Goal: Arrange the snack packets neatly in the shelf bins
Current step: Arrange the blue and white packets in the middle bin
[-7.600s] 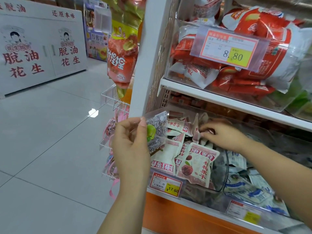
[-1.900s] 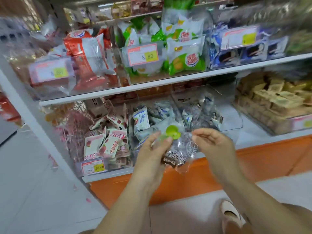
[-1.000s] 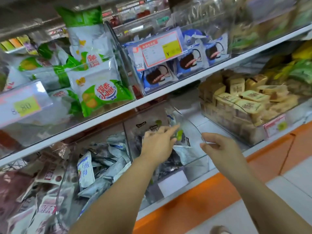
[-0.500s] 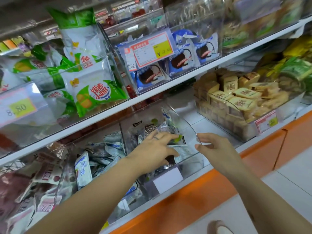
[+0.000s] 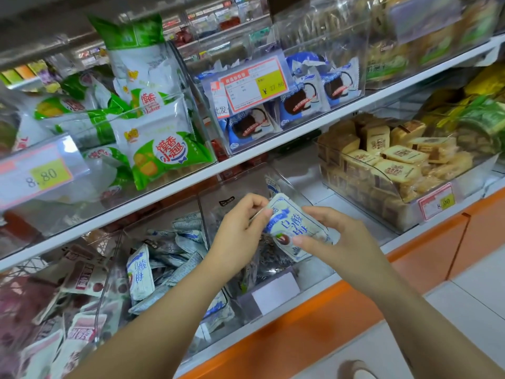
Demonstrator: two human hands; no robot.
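As both arms reach in from the bottom edge, the left hand (image 5: 237, 236) pinches and the right hand (image 5: 336, 239) grips a white-and-blue plastic snack packet (image 5: 292, 225) at frame centre, just above a clear plastic shelf bin (image 5: 314, 269); behind, upper left, lie green-and-white bags (image 5: 164, 151).

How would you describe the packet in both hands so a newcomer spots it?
On the lower white shelf, find the clear plastic bin left of the tan biscuits. There the left hand and right hand pinch a white and blue packet picturing a dark plum; lookalikes lie in bins.
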